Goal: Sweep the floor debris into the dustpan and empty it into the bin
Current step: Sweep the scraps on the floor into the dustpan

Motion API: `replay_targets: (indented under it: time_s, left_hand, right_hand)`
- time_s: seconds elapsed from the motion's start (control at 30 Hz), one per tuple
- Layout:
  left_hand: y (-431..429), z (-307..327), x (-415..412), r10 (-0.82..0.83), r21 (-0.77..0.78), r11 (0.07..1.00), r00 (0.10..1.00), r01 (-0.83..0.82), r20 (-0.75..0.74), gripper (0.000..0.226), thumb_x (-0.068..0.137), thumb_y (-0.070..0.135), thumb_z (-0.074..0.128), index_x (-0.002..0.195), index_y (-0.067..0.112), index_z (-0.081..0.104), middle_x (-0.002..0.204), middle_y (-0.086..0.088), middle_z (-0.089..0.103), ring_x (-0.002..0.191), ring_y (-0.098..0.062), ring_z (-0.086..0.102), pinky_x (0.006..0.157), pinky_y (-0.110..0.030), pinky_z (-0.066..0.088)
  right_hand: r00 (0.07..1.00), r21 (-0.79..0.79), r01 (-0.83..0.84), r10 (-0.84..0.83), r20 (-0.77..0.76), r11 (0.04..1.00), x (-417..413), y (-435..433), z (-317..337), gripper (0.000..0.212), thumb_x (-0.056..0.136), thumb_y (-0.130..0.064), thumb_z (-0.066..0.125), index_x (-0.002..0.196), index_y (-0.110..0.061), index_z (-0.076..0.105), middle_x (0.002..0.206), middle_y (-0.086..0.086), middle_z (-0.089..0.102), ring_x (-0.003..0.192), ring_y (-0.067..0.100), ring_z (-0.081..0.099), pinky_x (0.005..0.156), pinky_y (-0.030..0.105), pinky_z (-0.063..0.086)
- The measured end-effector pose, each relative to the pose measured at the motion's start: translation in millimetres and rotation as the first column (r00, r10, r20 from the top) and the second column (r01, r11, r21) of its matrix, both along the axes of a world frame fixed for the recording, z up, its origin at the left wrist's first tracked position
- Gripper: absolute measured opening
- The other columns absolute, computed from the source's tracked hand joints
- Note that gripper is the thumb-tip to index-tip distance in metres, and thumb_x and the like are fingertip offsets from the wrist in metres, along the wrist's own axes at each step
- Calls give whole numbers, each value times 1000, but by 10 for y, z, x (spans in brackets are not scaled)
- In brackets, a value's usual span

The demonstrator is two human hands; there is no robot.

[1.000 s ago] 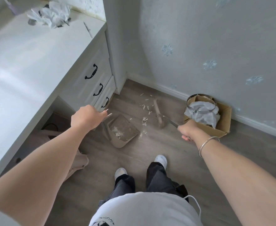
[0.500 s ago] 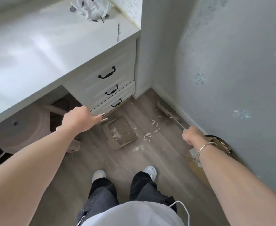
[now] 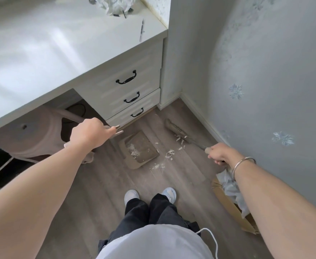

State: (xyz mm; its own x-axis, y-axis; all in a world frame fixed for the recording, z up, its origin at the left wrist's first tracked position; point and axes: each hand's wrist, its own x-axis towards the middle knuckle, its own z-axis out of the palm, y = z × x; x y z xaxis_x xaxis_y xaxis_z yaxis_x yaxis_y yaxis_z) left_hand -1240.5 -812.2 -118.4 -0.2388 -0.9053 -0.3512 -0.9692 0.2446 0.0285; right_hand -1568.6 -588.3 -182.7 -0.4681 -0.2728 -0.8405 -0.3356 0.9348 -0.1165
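A beige dustpan (image 3: 140, 149) rests on the grey wood floor with a few white scraps inside it. My left hand (image 3: 91, 132) is closed around the top of its long handle. My right hand (image 3: 221, 154) grips the handle of a broom, whose brush head (image 3: 175, 129) lies on the floor near the wall corner. White paper scraps (image 3: 169, 153) are scattered between the brush and the pan's mouth. The bin, a cardboard box (image 3: 230, 204) lined with a white bag, sits by the wall, partly hidden under my right forearm.
A white desk (image 3: 60, 53) with three drawers (image 3: 129, 99) stands to the left, crumpled white material on top. A brownish stool (image 3: 30, 135) sits under it. The skirting board (image 3: 200, 116) runs along the right wall. My feet (image 3: 149, 195) stand behind the pan.
The view has turned left, so the bin now lies under my right arm. The brush went from beside the pan out toward the wall corner. The dustpan stays in place.
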Motion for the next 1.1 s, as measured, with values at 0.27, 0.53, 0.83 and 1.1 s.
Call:
replay_targets:
  time_s: [0.27, 0.53, 0.83, 1.1]
  left_hand:
    - [-31, 127, 219, 45, 17, 999, 999, -44, -15, 52, 77, 57, 53, 57, 9, 62, 57, -6, 60, 54, -25, 57, 51, -26, 40]
    - [106, 33, 618, 117, 22, 993, 993, -116, -7, 52, 73, 59, 50, 55, 12, 65, 49, 0, 60, 49, -20, 56, 46, -23, 34]
    - [165, 34, 729, 130, 29, 991, 992, -130, -6, 50, 71, 60, 50, 53, 15, 63, 51, -1, 60, 49, -22, 57, 46, -23, 34]
    - [282, 12, 759, 151, 13, 988, 989, -151, 4, 50, 71, 55, 50, 50, 12, 61, 40, 2, 56, 44, -21, 55, 45, -22, 33]
  right_hand:
    - [988, -95, -148, 144, -53, 984, 59, -365, 120, 32, 97, -18, 43, 109, 4, 64, 80, 18, 54, 75, 28, 51, 51, 23, 31]
    - [937, -60, -316, 301, -177, 947, 410, -734, 92, 17, 97, -15, 38, 100, -13, 55, 110, 18, 62, 103, 32, 61, 82, 30, 47]
    - [984, 2, -173, 173, -52, 985, 606, -644, -86, 15, 96, -13, 37, 101, -10, 51, 80, 12, 57, 51, 24, 55, 46, 23, 40]
    - [960, 149, -277, 281, -11, 949, 555, -606, 212, 10, 87, -6, 42, 94, -2, 48, 60, 14, 49, 43, 19, 41, 48, 23, 36]
